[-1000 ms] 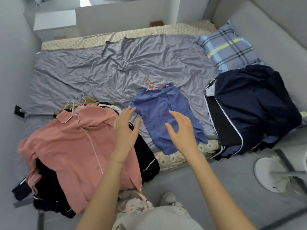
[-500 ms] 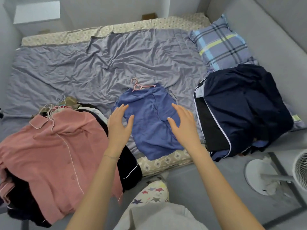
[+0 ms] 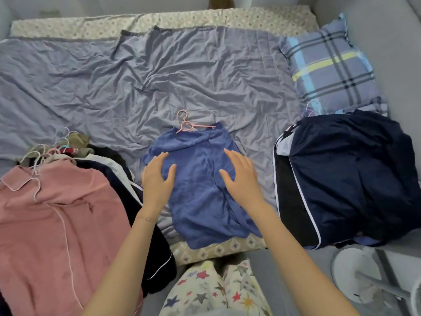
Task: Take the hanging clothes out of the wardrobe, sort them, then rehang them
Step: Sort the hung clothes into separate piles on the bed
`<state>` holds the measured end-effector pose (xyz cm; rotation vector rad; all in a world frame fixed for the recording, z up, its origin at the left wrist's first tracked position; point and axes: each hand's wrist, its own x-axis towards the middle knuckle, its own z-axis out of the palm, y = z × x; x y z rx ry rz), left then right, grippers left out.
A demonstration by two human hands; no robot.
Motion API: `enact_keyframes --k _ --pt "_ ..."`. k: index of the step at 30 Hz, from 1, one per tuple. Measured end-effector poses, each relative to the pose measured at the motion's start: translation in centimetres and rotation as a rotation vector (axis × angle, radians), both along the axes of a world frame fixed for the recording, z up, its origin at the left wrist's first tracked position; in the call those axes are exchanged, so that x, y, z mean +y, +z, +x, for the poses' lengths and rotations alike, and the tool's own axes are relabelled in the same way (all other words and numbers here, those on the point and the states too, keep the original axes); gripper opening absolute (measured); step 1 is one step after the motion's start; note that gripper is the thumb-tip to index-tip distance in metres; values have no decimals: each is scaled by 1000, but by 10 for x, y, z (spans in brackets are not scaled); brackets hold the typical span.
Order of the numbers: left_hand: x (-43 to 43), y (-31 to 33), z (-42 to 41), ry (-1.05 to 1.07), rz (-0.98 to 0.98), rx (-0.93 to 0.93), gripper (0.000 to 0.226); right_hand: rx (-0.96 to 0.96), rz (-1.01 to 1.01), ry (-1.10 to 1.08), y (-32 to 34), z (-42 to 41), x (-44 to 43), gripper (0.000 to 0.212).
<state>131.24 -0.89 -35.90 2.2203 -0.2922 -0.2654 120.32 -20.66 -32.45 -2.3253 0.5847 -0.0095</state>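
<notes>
A blue garment [image 3: 205,201] lies spread flat near the front edge of the bed [image 3: 182,65]. Its top end sits on a pink hanger [image 3: 189,125] whose hook points to twelve o'clock. Both hands are over it, released and holding nothing. The left hand [image 3: 157,181] is at the garment's nine o'clock edge with fingers straight and thumb splayed. The right hand [image 3: 243,181] is toward three o'clock, fingers likewise extended (whether the palms press the cloth or hover just off it cannot be told). At nine o'clock from the garment lies a heap of clothes topped by a pink shirt [image 3: 57,224], with a cluster of hanger hooks [image 3: 45,151] sticking out at its far end. At three o'clock is a pile of navy clothes [image 3: 353,179] with white piping, and beyond that, at about one o'clock, a plaid pillow [image 3: 328,65].
</notes>
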Motion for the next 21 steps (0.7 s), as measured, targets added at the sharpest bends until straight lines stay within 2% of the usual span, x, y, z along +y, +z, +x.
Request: enact_keyframes --k 5,10,15,21 --pt "-47 -64 42 -4 119 38 47 108 25 88 -72 58 -48 56" --pt "-76 -169 89 71 201 44 43 177 5 156 -180 113 -92 56" --pt "-83 -260 134 98 265 -5 44 171 -98 256 -278 174 -115 55" --pt "-77 -327 191 99 450 -100 45 184 -228 371 -356 236 -127 59"
